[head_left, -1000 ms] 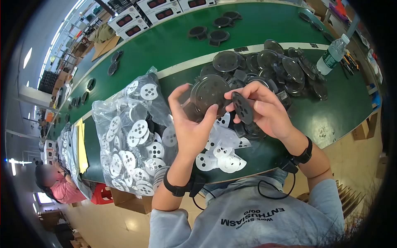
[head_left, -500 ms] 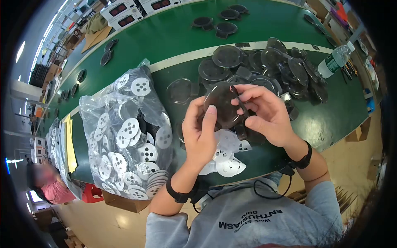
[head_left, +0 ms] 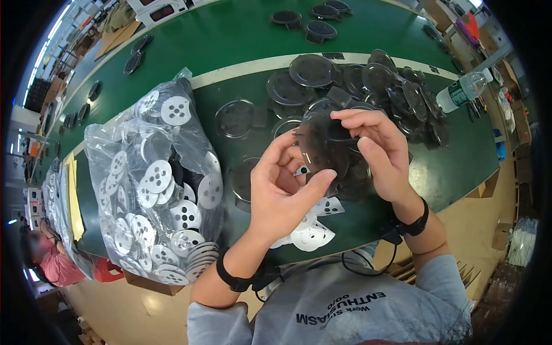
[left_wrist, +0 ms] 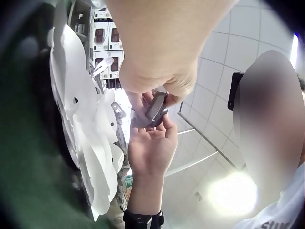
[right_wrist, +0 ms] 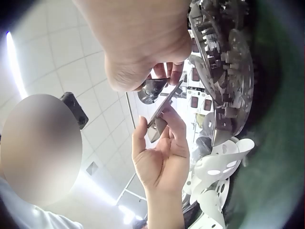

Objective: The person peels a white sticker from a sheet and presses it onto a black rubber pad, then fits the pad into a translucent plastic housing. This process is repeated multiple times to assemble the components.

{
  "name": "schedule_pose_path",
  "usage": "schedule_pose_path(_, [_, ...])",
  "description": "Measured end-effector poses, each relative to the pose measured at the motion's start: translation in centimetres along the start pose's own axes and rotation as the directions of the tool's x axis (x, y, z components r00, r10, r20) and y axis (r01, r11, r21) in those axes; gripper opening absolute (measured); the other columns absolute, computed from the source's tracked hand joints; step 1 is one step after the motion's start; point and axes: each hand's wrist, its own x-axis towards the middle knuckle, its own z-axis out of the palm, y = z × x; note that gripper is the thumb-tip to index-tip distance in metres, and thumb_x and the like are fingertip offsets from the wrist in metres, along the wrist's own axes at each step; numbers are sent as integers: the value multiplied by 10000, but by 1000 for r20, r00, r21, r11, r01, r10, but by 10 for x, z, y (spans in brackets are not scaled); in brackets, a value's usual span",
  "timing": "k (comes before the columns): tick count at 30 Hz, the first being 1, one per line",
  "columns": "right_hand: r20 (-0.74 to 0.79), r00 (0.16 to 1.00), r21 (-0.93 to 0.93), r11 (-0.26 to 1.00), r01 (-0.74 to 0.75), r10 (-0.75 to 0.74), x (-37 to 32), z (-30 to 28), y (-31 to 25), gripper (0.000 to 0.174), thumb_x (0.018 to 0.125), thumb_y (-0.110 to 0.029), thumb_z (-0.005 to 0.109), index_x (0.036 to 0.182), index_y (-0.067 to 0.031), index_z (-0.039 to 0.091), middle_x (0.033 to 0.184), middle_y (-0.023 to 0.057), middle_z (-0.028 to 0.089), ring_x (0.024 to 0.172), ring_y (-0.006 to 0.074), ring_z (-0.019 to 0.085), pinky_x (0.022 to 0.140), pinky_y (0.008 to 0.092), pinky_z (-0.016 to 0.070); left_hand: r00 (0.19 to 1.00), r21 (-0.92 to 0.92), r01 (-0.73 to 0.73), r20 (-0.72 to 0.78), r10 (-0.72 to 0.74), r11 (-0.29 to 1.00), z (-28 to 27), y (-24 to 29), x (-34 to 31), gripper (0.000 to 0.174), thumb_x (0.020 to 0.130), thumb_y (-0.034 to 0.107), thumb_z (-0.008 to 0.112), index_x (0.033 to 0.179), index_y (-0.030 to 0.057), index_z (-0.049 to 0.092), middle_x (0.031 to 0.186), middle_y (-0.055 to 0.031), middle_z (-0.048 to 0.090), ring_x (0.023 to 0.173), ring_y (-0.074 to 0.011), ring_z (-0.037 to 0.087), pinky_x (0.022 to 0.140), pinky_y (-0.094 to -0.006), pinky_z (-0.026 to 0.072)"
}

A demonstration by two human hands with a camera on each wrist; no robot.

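Both hands hold one dark round plastic disc [head_left: 322, 150] above the green table [head_left: 241, 52]. My left hand [head_left: 300, 165] pinches its lower left rim between thumb and fingers. My right hand [head_left: 352, 131] curls over its top right edge. In the left wrist view the disc [left_wrist: 153, 110] sits edge-on between the left hand above and the right hand [left_wrist: 148, 148] below. The right wrist view shows the same disc [right_wrist: 164, 106] edge-on, with the left hand [right_wrist: 162, 155] under it.
A clear bag [head_left: 152, 178] full of white perforated discs lies at the left. Loose white discs [head_left: 310, 233] lie near the front edge. A heap of black discs [head_left: 374, 86] fills the back right, beside a water bottle [head_left: 460, 92].
A second ago my right hand held a small perforated black disc apart from the large one in my left. The two hands have since come together on the large disc, lower in view.
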Motion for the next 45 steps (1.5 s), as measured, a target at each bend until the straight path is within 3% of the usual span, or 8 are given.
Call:
schedule_pose_path(2, [10,1000,12,1000,-3,3,1,-1,0,293,956,-34,532,1237,45,558,1322,171,577,1167,184,566,1017,345,439,1000,17,8,19,-8,1000,0,0,0,648,814,-108,726,1390,-55,434,1136,-124,641,1064,-160,631,872,-300,573])
schedule_pose_path(5, [8,1000,67,998,5,-6,2,0,2,293,947,-31,556,1233,32,558,1315,168,586,1131,159,567,966,312,444,999,-43,26,33,-24,999,1,0,0,672,806,-107,736,1399,-52,424,1104,-120,641,1055,-164,635,889,-312,574])
schedule_pose_path(11, [23,999,-29,999,45,-44,2,-2,4,299,924,-24,598,1219,16,569,1291,170,608,1025,110,553,831,250,414,998,-45,53,34,-51,998,1,-1,0,704,794,-113,747,1407,-48,407,1076,-112,640,1051,-172,635,897,-317,578])
schedule_pose_path(26, [43,998,-48,998,49,-47,1,-2,6,306,920,-19,611,1221,15,570,1294,168,608,951,99,526,831,250,417,999,-73,5,34,-2,997,-1,-5,-1,685,791,-103,760,1384,-44,422,1068,-111,638,1055,-182,638,894,-325,587])
schedule_pose_path(38, [36,998,-114,992,61,-57,-1,-1,6,368,868,12,639,1226,15,555,1299,168,598,1116,148,552,908,270,409,999,-73,8,36,-5,997,-2,-3,-1,673,796,-94,759,1376,-43,422,1070,-106,634,1063,-178,631,889,-328,591])
schedule_pose_path(41, [29,996,-152,985,85,-82,0,0,4,401,825,-2,681,1209,14,567,1297,159,603,1118,145,550,911,267,404,999,-91,0,41,4,996,-1,-1,-1,632,815,-110,724,1371,-43,432,1071,-99,634,1053,-168,629,875,-307,582])
schedule_pose_path(45, [50,984,-303,937,176,-169,2,0,3,459,712,-43,754,1150,-23,619,1250,143,647,1031,182,601,867,296,453,1000,-88,14,19,-12,996,-5,-4,0,433,905,-26,640,1308,-35,481,1077,-82,638,1015,-122,618,847,-247,516])
